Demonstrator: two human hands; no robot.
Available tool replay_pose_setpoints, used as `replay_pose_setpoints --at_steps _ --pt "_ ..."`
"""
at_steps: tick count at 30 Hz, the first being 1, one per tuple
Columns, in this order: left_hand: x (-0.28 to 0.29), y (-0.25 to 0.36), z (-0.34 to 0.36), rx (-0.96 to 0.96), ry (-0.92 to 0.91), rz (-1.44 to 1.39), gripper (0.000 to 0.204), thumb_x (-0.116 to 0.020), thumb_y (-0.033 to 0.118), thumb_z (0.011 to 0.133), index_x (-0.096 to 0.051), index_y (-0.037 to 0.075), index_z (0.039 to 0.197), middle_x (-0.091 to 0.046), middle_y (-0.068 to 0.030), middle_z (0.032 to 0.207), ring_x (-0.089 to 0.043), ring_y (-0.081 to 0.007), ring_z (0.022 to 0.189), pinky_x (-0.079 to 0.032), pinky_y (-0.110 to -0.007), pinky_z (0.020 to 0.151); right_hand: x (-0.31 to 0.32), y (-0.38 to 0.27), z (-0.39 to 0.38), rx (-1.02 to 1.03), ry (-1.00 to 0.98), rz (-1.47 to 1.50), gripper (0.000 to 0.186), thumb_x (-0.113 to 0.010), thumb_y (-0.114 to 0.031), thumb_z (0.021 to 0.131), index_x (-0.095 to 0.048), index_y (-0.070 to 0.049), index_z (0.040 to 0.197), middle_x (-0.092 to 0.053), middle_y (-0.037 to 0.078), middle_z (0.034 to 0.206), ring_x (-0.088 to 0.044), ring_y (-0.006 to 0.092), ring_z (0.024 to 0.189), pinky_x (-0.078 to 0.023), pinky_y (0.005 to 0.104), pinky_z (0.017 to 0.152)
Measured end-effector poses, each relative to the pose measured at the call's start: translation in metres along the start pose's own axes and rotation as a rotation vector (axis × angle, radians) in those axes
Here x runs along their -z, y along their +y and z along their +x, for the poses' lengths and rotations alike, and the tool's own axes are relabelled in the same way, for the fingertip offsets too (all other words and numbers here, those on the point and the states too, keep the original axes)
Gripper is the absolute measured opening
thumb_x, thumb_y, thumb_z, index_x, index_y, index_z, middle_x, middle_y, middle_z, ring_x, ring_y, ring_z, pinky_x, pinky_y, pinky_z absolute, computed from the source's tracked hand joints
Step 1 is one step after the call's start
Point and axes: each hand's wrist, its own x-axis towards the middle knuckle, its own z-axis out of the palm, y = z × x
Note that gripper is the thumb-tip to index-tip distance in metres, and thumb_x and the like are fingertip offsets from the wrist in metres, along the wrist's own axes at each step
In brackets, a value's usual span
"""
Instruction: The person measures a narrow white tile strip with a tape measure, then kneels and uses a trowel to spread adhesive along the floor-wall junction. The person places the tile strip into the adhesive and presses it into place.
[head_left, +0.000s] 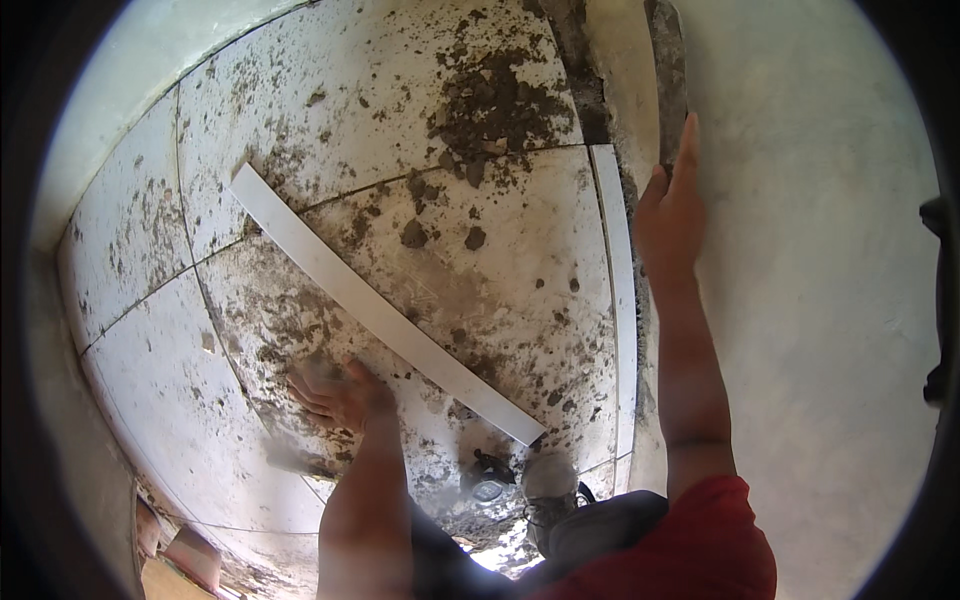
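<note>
My right hand (672, 215) rests at the wall on the right, fingers straight and held upward beside a grey, mortar-smeared band (668, 60) along the wall's base. Just below it, a narrow white tile strip (619, 290) runs along the floor's right edge. My left hand (342, 393) is low over the dirty floor with its fingers apart, slightly blurred, and I see nothing in it. Close to that hand is a blurred, flat greyish thing (300, 460) whose kind I cannot make out. A long loose white tile strip (385, 315) lies diagonally between my hands.
Large white floor tiles (250, 75) carry scattered mortar crumbs, with a thick dark mortar patch (505, 100) at the far side. A gap filled with mortar (588, 85) follows the right wall (810, 280). Reddish block-like pieces (192, 558) stand at the lower left.
</note>
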Motion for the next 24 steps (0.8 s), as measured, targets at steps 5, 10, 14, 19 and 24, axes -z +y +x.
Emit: replay_pose_setpoints --at_steps 5,10,14,19,24 --pt "0.002 0.003 0.000 0.002 0.037 -0.022 0.069 -0.051 0.048 0.089 -0.022 0.014 0.142 -0.016 -0.0089 0.156 -0.010 -0.0250 0.147 -0.008 -0.054 0.115 -0.010 0.002 -0.001 -0.172 -0.448 -0.262 0.069 -0.050 -0.013 0.093 -0.016 -0.026 0.152 -0.066 0.027 0.090 -0.065 0.0424 0.082 -0.051 0.0491 0.076" --pt "0.001 0.004 0.000 -0.030 0.032 -0.022 0.071 -0.047 0.051 0.091 -0.022 0.009 0.142 -0.016 -0.0111 0.156 -0.009 -0.0275 0.147 -0.006 -0.055 0.115 -0.007 0.006 0.001 0.092 0.072 -0.061 0.066 -0.047 -0.010 0.094 -0.017 -0.020 0.152 -0.065 0.028 0.089 -0.065 0.0411 0.085 -0.051 0.0473 0.075" --pt "0.001 0.003 0.000 -0.046 0.064 -0.060 0.070 -0.047 0.051 0.091 -0.022 0.011 0.143 -0.017 -0.0108 0.155 -0.009 -0.0291 0.147 -0.007 -0.057 0.114 -0.007 0.005 -0.004 -0.141 -0.354 -0.212 0.067 -0.047 -0.009 0.094 -0.015 -0.017 0.152 -0.065 0.026 0.094 -0.065 0.0411 0.087 -0.051 0.0466 0.074" --pt "0.004 0.000 -0.003 -0.018 0.064 0.016 0.064 -0.054 0.043 0.087 -0.030 0.016 0.140 -0.021 -0.0080 0.154 -0.014 -0.0233 0.146 -0.014 -0.052 0.114 -0.011 0.007 -0.005 -0.081 -0.171 -0.081 0.070 -0.049 -0.012 0.094 -0.010 -0.019 0.153 -0.066 0.026 0.093 -0.064 0.0437 0.085 -0.051 0.0496 0.073" --pt "0.000 0.003 0.000 -0.017 0.079 -0.020 0.068 -0.050 0.049 0.090 -0.024 0.015 0.142 -0.018 -0.0102 0.155 -0.011 -0.0261 0.146 -0.011 -0.054 0.114 -0.012 0.010 -0.004 0.081 -0.091 -0.109 0.066 -0.048 -0.012 0.095 -0.014 -0.016 0.151 -0.066 0.026 0.094 -0.064 0.0444 0.081 -0.050 0.0496 0.075"
